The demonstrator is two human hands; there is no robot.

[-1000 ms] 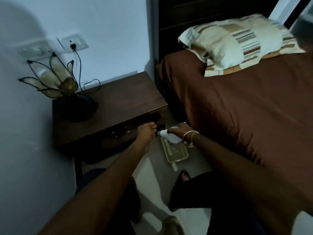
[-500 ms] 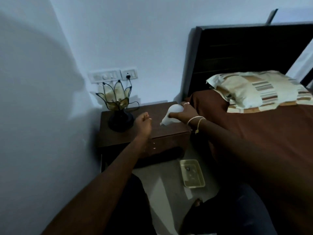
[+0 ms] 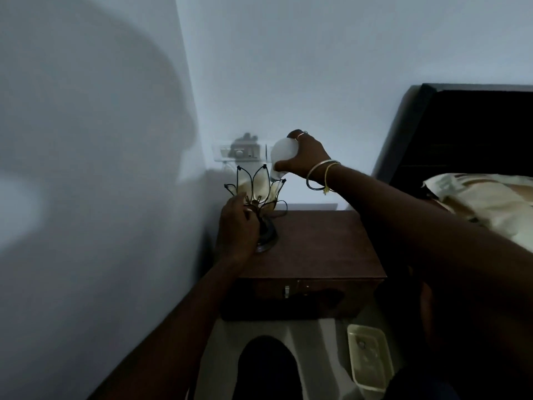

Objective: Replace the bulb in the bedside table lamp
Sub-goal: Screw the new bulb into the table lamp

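A lotus-shaped lamp (image 3: 259, 187) with glass petals in black wire stands on a dark round base at the back left of the brown bedside table (image 3: 317, 243). My left hand (image 3: 238, 226) is wrapped around the lamp's stem just under the petals. My right hand (image 3: 307, 155) holds a white bulb (image 3: 282, 157) base-down, just above and to the right of the petals. The bulb's base dips behind the right petal tip. The socket inside the petals is hard to make out.
A switch and socket plate (image 3: 239, 153) sits on the wall behind the lamp, with the cord running down. A pale plastic box (image 3: 370, 359) lies on the floor right of the table. The bed with a pillow (image 3: 484, 206) and dark headboard (image 3: 461, 131) fills the right.
My right hand lifted the bulb from near the floor box to above the lamp. My left hand moved from the table's front edge to grip the lamp stem. The view tilted up.
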